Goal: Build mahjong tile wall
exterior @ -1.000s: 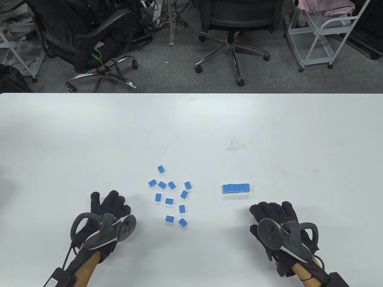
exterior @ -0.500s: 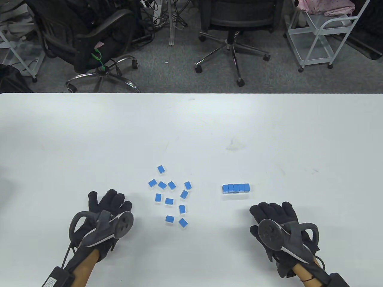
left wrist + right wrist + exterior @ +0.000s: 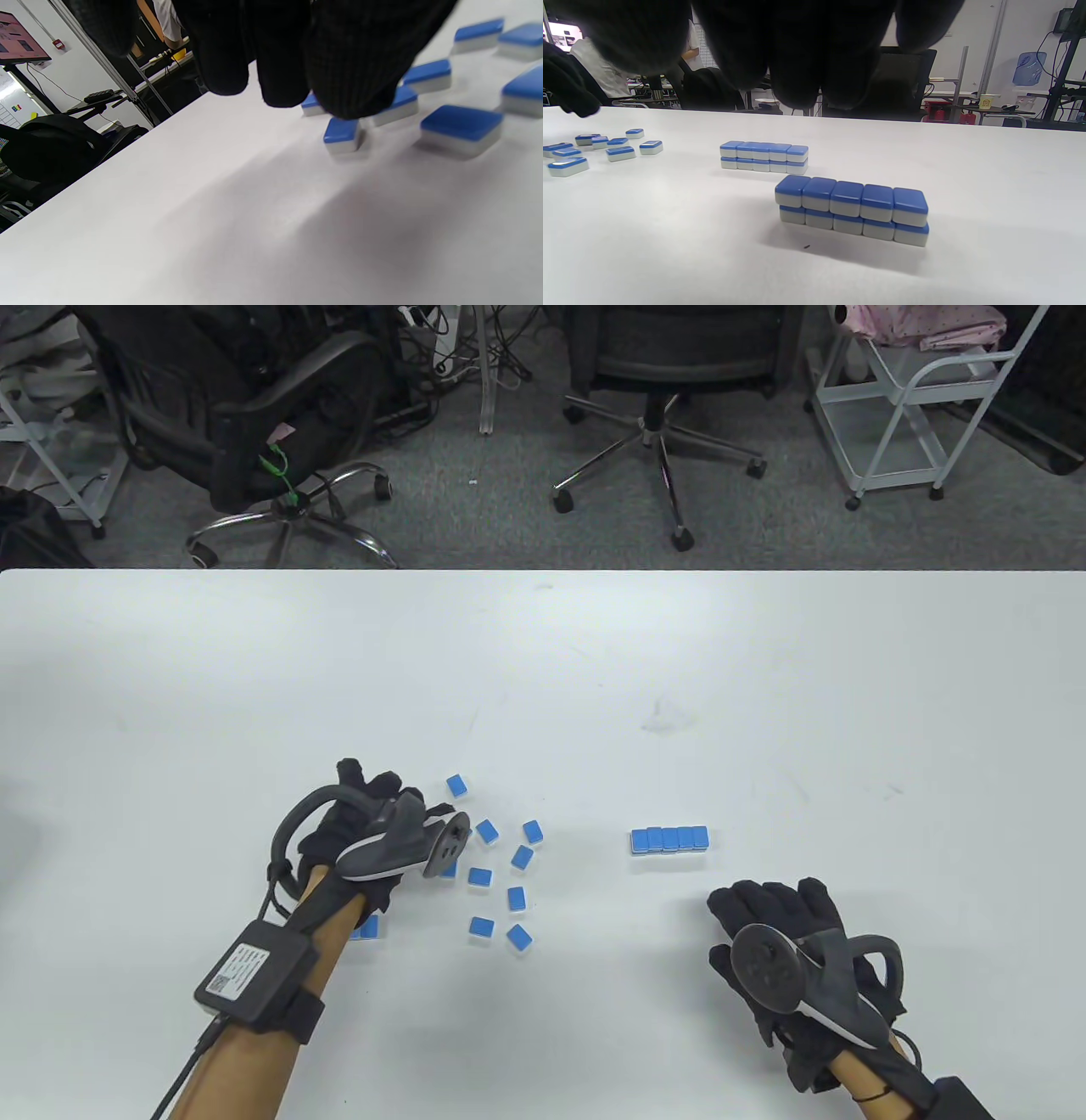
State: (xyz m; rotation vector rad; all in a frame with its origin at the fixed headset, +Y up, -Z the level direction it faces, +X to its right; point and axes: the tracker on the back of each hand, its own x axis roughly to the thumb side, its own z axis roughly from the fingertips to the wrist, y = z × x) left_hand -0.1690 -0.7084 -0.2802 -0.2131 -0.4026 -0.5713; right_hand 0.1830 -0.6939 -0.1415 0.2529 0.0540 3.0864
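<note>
- Two-layer mahjong tile wall (image 3: pixel 669 838) stands on the white surface (image 3: pixel 543 670), right of the scattered blue tiles (image 3: pixel 507 874).
- Left hand (image 3: pixel 373 827) hovers over those tiles, fingers (image 3: pixel 352 80) pointing down, holding nothing visible.
- Right hand (image 3: pixel 785 937) rests near the wall, fingers relaxed, empty.

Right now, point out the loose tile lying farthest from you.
The tile at the far end of the scatter, just right of the left hand. Every other loose tile lies nearer the table's near edge.
</note>
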